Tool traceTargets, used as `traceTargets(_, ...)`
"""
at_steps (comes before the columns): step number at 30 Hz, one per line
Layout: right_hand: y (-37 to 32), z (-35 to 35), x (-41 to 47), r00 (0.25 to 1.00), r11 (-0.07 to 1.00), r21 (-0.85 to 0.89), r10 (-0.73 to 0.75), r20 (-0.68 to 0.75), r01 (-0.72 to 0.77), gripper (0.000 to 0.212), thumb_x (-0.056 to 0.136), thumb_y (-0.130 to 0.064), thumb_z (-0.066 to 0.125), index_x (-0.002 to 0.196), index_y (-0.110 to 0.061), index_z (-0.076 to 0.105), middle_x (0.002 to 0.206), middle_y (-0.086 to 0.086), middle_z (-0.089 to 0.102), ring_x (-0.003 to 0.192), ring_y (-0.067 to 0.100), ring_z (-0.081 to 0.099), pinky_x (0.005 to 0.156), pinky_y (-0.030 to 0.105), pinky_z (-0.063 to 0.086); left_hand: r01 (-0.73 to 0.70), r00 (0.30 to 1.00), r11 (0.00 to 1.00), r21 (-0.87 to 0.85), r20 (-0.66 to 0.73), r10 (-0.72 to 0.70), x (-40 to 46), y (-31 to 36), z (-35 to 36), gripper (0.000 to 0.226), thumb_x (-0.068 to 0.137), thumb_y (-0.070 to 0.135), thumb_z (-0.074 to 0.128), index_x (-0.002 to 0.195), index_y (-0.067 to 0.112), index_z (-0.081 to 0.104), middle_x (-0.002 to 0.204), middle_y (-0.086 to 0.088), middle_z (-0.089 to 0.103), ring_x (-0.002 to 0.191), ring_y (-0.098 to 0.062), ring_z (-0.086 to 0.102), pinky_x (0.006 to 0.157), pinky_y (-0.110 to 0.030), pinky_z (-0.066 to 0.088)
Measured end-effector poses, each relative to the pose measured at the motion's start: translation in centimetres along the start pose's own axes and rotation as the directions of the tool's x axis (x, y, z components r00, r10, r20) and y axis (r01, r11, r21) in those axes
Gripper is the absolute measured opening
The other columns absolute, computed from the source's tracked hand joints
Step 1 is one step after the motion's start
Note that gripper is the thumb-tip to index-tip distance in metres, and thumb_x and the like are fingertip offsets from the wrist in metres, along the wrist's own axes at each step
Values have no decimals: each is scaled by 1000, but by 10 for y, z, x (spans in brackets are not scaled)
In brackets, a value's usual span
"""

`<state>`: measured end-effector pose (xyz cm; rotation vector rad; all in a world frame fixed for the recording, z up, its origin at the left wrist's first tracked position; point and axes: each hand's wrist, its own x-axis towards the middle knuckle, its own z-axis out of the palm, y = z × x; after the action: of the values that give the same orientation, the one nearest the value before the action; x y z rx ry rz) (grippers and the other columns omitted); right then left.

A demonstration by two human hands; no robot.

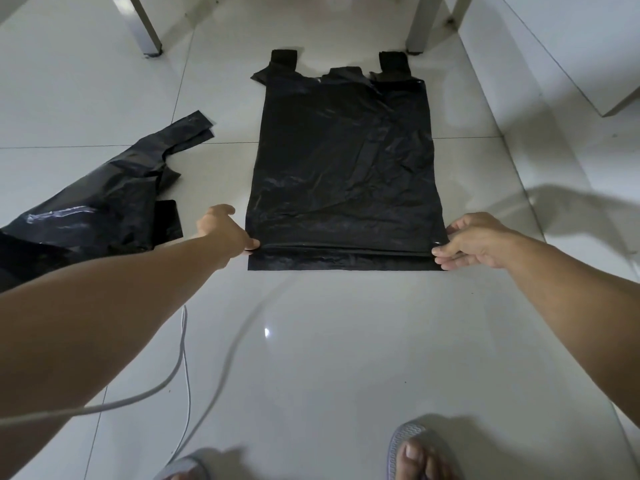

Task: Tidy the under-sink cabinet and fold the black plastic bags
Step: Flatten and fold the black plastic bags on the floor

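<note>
Black bag [346, 161] flat on floor; left hand [225, 233], right hand [474, 240] pinching near-edge fold corners.

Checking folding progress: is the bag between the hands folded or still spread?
Mostly spread. The bag lies flat on the floor, handles out; only a narrow fold near its bottom edge, pinched by both hands.

Both hands, left hand [227, 233] and right hand [476, 242], pinch the near fold of a flat black bag [346, 161] on the floor [329, 358].
</note>
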<state>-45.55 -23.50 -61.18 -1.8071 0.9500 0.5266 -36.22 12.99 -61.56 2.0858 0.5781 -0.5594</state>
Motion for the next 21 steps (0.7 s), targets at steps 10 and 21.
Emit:
traceTargets(10,6,-5,-1,995,978,-194,69,-71,-82,25,81,10,69,87,-8,52,86,15,67,70,26,69,65,34,54,-38,999,963,266,39,28,-6,-11,4,74,77,2,78,140,14,40,107,-9,69,88,-29,72,59,-27,48)
traceTargets(21,9,-1,-1,990,950,-303,30,-138,-71,29,73,7,77,84,-6,55,81,17,70,69,26,70,69,36,53,-160,987,844,512,62,149,-5,-15,8,80,73,8,81,142,10,40,119,-14,62,97,-31,68,83,-40,57)
